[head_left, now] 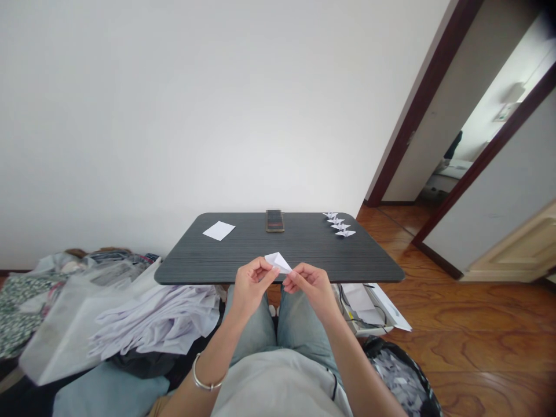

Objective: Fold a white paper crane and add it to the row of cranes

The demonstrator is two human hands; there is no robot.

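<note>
Left hand: narrow pinch on the folded white paper
Right hand: narrow pinch on its other side
Paper: between both hands, over the table's near edge
Beyond the grip: dark wood-grain tabletop, four origami cranes far right, white paper sheet far left

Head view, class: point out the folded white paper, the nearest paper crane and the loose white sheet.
Folded white paper [277,262]: head view, on its exposed flap.
Nearest paper crane [345,233]: head view, on its body.
Loose white sheet [219,230]: head view, on its middle.
</note>
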